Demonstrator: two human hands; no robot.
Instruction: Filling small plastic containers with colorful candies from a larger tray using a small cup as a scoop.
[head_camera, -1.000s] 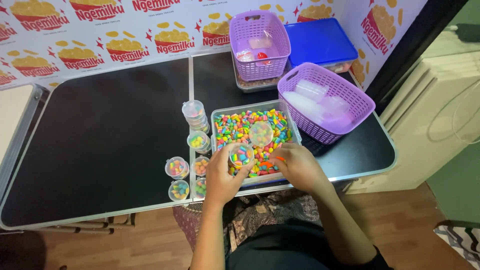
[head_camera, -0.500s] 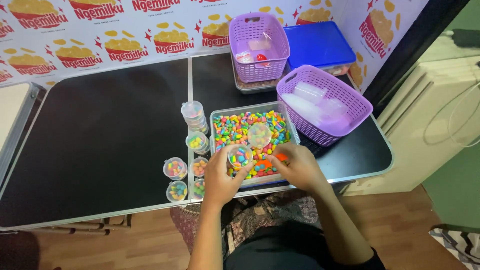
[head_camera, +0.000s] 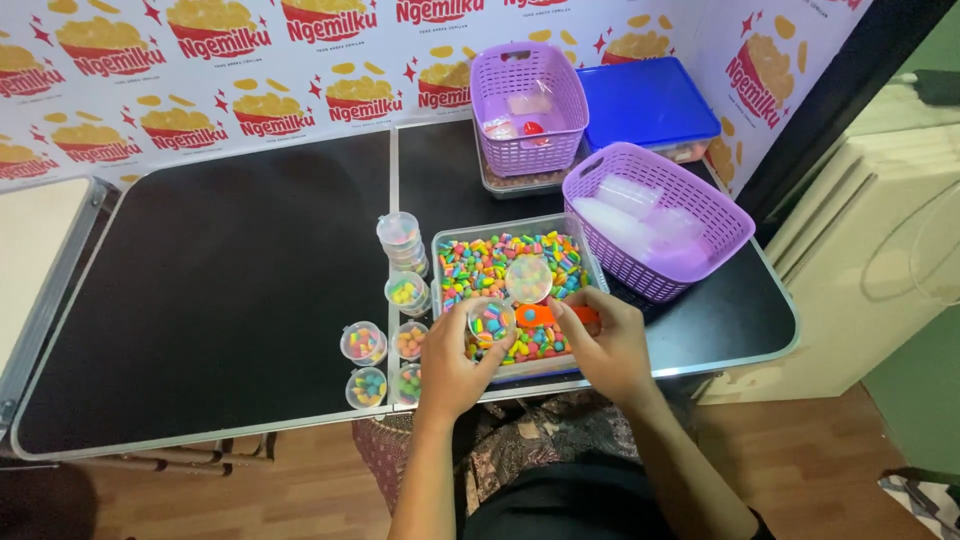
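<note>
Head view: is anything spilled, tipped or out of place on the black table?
Nothing stands out. The candy stays inside the clear tray. The filled cups left of it stand upright. The left hand holds a small cup over the tray, and the right hand holds an orange scoop at it. A round lid rests on the candy.

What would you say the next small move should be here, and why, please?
Probably tip the orange scoop in the right hand into the small clear cup held by the left hand: the cup sits over the candy tray, partly filled, with the scoop right beside its rim.
</note>
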